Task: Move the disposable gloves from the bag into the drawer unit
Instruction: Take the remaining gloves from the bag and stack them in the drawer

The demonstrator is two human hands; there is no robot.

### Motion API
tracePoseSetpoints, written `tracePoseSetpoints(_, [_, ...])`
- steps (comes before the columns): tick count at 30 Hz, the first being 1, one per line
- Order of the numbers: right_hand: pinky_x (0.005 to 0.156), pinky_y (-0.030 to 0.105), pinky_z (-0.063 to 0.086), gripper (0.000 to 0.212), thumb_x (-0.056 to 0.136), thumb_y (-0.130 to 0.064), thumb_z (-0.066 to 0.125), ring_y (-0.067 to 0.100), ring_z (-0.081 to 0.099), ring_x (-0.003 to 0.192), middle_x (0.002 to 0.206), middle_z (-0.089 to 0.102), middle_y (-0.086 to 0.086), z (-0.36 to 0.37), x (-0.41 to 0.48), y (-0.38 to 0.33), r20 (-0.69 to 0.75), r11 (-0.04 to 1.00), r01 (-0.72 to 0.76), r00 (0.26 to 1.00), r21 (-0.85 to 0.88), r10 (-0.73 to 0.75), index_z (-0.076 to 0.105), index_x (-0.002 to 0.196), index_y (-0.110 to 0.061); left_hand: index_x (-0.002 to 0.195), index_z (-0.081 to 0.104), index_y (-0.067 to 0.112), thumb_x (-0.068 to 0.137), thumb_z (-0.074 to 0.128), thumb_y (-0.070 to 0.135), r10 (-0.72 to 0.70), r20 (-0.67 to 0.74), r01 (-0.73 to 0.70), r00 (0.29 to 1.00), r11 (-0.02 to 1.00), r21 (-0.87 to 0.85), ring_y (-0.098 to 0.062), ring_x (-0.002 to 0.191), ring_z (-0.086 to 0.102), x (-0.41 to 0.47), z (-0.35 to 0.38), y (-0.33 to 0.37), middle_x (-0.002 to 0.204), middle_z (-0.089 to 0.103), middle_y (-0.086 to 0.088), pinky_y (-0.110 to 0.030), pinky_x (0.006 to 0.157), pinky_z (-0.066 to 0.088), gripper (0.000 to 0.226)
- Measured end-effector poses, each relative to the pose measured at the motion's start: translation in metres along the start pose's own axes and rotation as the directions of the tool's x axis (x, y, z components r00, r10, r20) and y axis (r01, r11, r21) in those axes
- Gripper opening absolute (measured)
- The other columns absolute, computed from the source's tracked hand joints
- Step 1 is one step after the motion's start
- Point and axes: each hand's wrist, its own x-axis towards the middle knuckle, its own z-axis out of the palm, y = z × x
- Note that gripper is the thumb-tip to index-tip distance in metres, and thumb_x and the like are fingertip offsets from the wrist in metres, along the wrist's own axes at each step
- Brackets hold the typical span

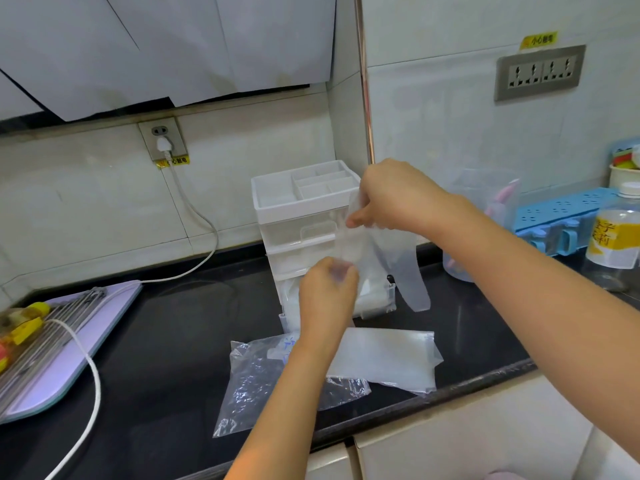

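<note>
Glove [391, 251] in pinch grip of L hand [325, 292] & R hand [391, 195], over open btm drawer [285, 320] w/ gloves [372, 299]

Two hands [327, 292] [391, 199]; one drawer unit [304, 202]; one bag [256, 379]; one glove [412, 282] held; two wall sockets [162, 138] [540, 72].

A single wide-angle view looks from the person's head, forward and down onto the glossy black countertop [166, 341], facing the white tiled wall [86, 195] behind it. It sits close. The left hand [327, 289] reaches in from the lower edge and the right hand [391, 199] from the right side. Both pinch a thin clear plastic glove [398, 258] mid-frame, before the white-and-clear plastic drawer unit [304, 209]. Straight edges bow toward the borders.
</note>
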Motion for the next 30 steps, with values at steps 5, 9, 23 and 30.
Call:
tracePoseSetpoints(5, [0.052, 0.02, 0.038, 0.021, 0.084, -0.027, 0.07, 0.012, 0.058, 0.053, 0.048, 0.058, -0.005, 0.01, 0.024, 0.023, 0.148, 0.992, -0.015, 0.989, 0.122, -0.003, 0.072, 0.072, -0.01, 0.073, 0.065, 0.009, 0.085, 0.064, 0.015, 0.039, 0.01, -0.04, 0.999, 0.995, 0.087, -0.016, 0.066, 0.055, 0.036, -0.024, -0.023, 0.066, 0.06, 0.003, -0.02, 0.058, 0.039, 0.013])
tracePoseSetpoints(9, [0.055, 0.02, 0.047, 0.005, 0.085, -0.015, 0.069, 0.004, 0.059, 0.049, 0.052, 0.064, -0.002, 0.028, 0.046, 0.034, 0.105, 0.947, -0.01, 0.994, 0.322, -0.025, 0.07, 0.09, -0.012, 0.074, 0.065, 0.016, 0.086, 0.066, 0.011, 0.128, -0.05, -0.122, 0.991, 0.986, 0.112, -0.008, 0.064, 0.054, 0.071, -0.047, -0.021, 0.066, 0.059, 0.009, -0.009, 0.053, 0.037, 0.013])
tracePoseSetpoints(23, [0.093, 0.019, 0.045, 0.006, 0.08, -0.011, 0.075, 0.008, 0.059, 0.103, 0.115, 0.063, -0.011, 0.126, 0.04, 0.084, 0.048, 0.875, 0.102, 0.989, 0.472, -0.141, 0.072, 0.083, -0.015, 0.091, 0.063, 0.003, 0.088, 0.065, 0.015, 0.362, 0.357, -0.497, 0.861, 0.75, 0.436, -0.022, 0.101, 0.054, 0.065, -0.037, -0.063, 0.107, 0.062, -0.007, -0.021, 0.082, 0.037, 0.013])
tracePoseSetpoints(30, [0.089, 0.024, 0.045, 0.035, 0.087, 0.004, 0.051, 0.019, 0.057, 0.101, 0.112, 0.058, 0.004, 0.154, 0.052, 0.085, 0.199, 0.982, -0.014, 0.98, 0.189, -0.025, 0.07, 0.084, -0.025, 0.09, 0.065, -0.001, 0.087, 0.058, 0.017, 0.002, 0.519, -0.343, 0.855, 0.754, 0.56, -0.019, 0.077, 0.049, 0.091, -0.013, -0.082, 0.101, 0.063, -0.017, -0.028, 0.065, 0.039, 0.02])
